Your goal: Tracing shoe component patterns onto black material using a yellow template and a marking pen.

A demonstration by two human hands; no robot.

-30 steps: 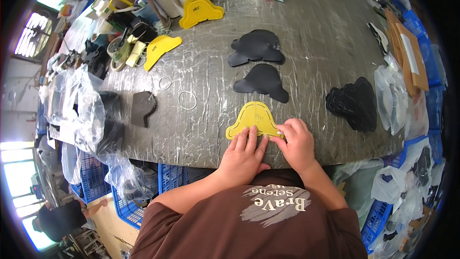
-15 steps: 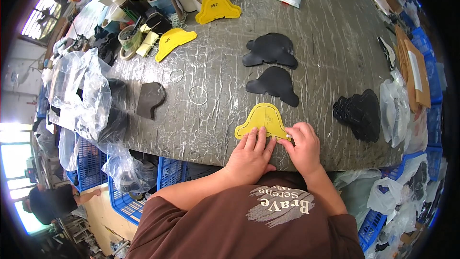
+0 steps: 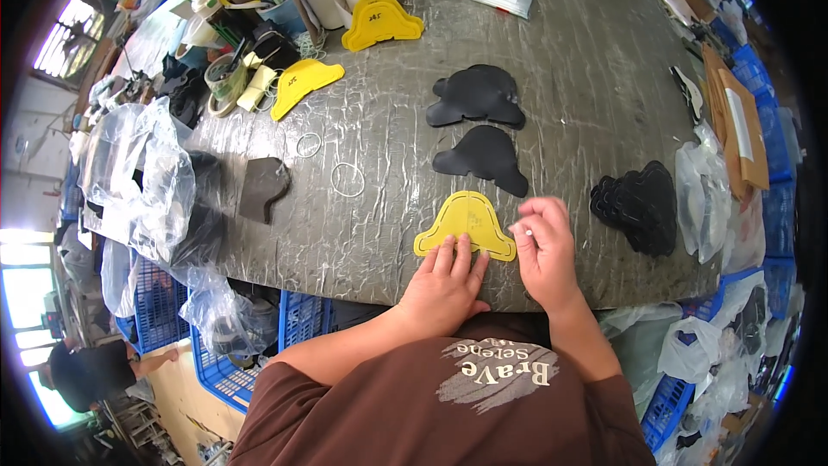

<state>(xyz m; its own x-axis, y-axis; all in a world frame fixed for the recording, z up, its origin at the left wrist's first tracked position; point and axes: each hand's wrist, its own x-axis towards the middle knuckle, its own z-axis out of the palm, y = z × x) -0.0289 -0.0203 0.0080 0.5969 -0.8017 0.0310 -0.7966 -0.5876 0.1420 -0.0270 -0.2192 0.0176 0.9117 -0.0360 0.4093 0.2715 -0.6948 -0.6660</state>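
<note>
The desk (image 3: 379,233) has a dark, wrinkled, glossy surface; on it lies a smooth yellow plate (image 3: 453,220), bell-shaped with flared near corners and thin slots along its edge; beyond it sit dull black pieces (image 3: 483,155) of similar outline; farther right is a layered black stack (image 3: 636,207); the left hand (image 3: 435,295) lies flat on the plate's near edge, fingers spread, grasping nothing; the right hand (image 3: 549,257), just right of the plate, pinches a tiny white thing (image 3: 529,232), its kind unclear.
</note>
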